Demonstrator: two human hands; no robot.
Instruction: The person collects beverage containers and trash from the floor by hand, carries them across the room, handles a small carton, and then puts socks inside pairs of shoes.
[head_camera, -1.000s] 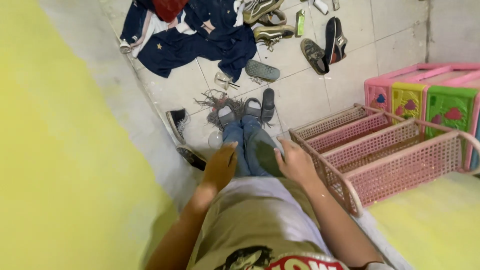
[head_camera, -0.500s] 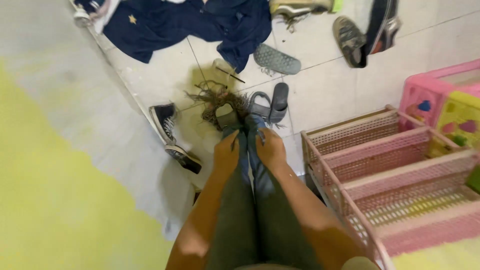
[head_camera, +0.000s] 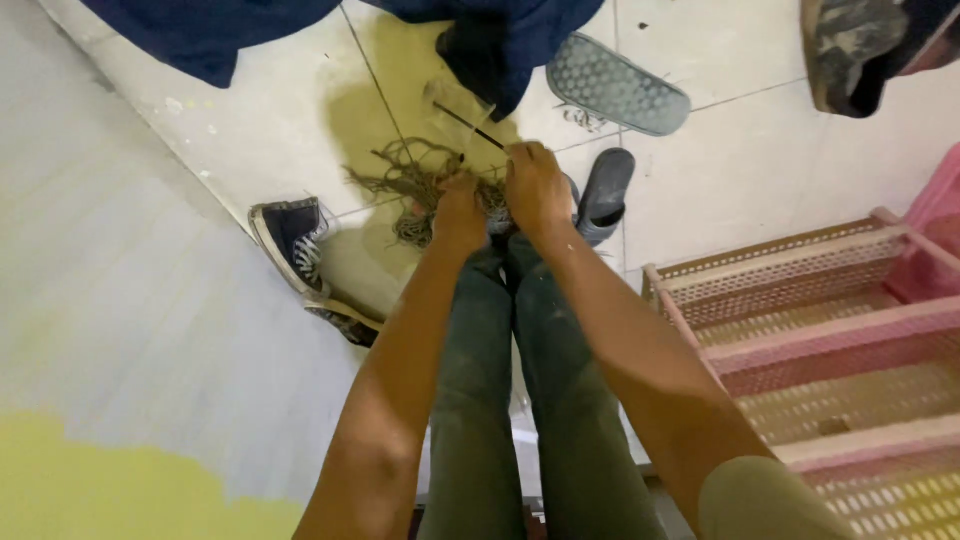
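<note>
Reaching down past the knees, the left hand (head_camera: 460, 212) and right hand (head_camera: 535, 188) both close their fingers on a tangle of brown cord (head_camera: 415, 185) lying on the tiled floor (head_camera: 300, 110). It looks light, limp and snag-prone; best gathered mid-clump. Loose strands trail leftward, with no clear long axis.

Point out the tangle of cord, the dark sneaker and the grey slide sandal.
tangle of cord (head_camera: 405, 180): head view, on the loose loops left of the hands.
dark sneaker (head_camera: 293, 238): head view, on its laced upper.
grey slide sandal (head_camera: 615, 90): head view, on its dotted sole.
</note>
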